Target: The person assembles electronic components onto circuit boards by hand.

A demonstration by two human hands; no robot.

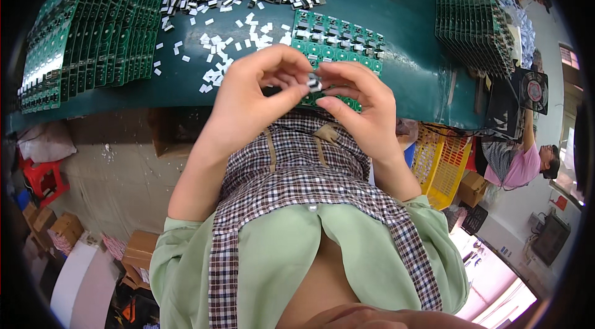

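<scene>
While the left hand pinches a small black-and-white part above the circuit board by the near edge of the bench, the right hand curls beside it, contact unclear, so a light, steady hold seems best.

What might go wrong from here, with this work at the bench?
The small black-and-white part between the left hand and right hand might slip and drop onto the green board panel below. Loose white pieces lie scattered beside that panel, so a passing hand could sweep some away. The upright green boards at the left stand close together; a knock might topple them.
</scene>
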